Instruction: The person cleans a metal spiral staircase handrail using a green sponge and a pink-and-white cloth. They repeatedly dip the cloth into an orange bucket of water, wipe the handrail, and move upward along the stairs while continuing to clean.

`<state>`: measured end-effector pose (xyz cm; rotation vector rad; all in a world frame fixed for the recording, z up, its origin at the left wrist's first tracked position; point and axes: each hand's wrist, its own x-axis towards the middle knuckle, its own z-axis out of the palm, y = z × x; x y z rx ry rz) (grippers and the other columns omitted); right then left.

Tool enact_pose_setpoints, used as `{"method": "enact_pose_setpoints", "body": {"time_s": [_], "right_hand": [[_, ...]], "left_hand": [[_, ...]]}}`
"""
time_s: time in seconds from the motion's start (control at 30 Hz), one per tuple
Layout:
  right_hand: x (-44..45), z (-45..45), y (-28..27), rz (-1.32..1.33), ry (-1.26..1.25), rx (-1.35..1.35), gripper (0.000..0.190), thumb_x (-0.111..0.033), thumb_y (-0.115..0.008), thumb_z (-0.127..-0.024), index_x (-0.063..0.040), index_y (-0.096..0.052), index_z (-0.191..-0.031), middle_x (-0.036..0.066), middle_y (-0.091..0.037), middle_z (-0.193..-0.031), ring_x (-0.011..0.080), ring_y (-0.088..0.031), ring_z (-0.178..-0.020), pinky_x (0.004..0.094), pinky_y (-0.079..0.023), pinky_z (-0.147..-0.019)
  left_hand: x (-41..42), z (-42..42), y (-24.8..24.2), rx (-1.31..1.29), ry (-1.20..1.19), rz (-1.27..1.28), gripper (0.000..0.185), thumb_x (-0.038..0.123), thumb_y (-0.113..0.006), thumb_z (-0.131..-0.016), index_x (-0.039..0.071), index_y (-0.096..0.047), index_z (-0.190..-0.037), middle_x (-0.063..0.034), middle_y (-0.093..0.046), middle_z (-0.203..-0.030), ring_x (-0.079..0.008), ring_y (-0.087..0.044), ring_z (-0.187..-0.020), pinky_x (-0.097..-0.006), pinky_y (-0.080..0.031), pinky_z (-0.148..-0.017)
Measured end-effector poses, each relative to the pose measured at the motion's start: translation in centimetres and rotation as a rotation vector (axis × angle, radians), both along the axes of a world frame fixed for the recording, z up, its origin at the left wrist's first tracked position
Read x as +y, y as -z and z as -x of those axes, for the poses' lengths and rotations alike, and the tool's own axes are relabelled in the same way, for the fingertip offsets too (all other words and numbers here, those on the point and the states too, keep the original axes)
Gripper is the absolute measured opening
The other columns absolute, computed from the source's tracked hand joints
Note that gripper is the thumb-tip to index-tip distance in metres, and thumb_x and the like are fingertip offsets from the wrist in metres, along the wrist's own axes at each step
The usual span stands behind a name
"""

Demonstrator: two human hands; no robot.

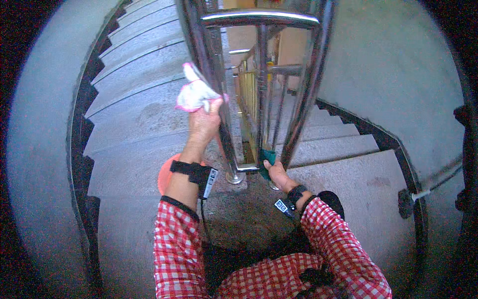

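Note:
A white cloth with pink edging (194,95) is bunched in my left hand (205,121), which lies against the left post of a shiny metal stair railing (227,144). Lower and to the right, my right hand (278,175) grips a dark green cloth or pad (267,160) at the foot of the railing, by its low crossbar (248,169). Part of the green piece is hidden behind the fingers. Both wrists wear black straps with small devices.
Stone steps (142,89) rise on the left, and other steps (336,145) lie on the right beyond the railing. A round orange-pink object (164,175) sits behind my left forearm. Grey walls (388,56) flank both sides. A round metal base plate (235,178) meets the floor.

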<state>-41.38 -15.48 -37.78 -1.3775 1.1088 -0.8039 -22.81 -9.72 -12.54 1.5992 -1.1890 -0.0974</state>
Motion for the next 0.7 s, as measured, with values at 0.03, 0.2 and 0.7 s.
{"method": "enact_pose_setpoints", "body": {"time_s": [0.03,0.2,0.7], "right_hand": [[0.3,1.4,-0.4,-0.132,-0.062,-0.156,0.029,-0.017,-0.048,-0.091,-0.004,-0.047,-0.118,0.005,-0.057,-0.097,0.0176,-0.054,-0.084,0.0308,-0.046,-0.074],[1.5,5.4,-8.2,-0.442,-0.1,-0.582,0.028,-0.025,-0.047,-0.092,-0.007,-0.049,-0.113,0.006,-0.06,-0.099,0.0193,-0.058,-0.086,0.0369,-0.05,-0.078],[-5.5,-4.7,-33.5,0.994,0.162,-0.175,0.05,-0.021,-0.066,-0.078,0.0,-0.036,-0.113,0.014,-0.049,-0.103,0.0201,-0.05,-0.098,0.0301,-0.046,-0.075]], "left_hand": [[-0.3,-0.1,0.3,0.035,-0.001,0.021,0.028,0.025,-0.061,-0.082,0.002,-0.06,-0.098,-0.007,-0.062,-0.087,-0.0187,-0.058,-0.081,-0.0327,-0.046,-0.074],[-0.1,-5.7,0.4,0.164,-0.013,-0.017,0.022,0.018,-0.06,-0.081,0.001,-0.058,-0.095,-0.01,-0.06,-0.089,-0.0222,-0.057,-0.085,-0.0352,-0.044,-0.078],[1.9,-10.2,0.8,-0.003,0.021,0.063,0.025,0.021,-0.061,-0.081,0.001,-0.056,-0.095,-0.011,-0.059,-0.093,-0.0223,-0.055,-0.09,-0.0343,-0.042,-0.082]]}}
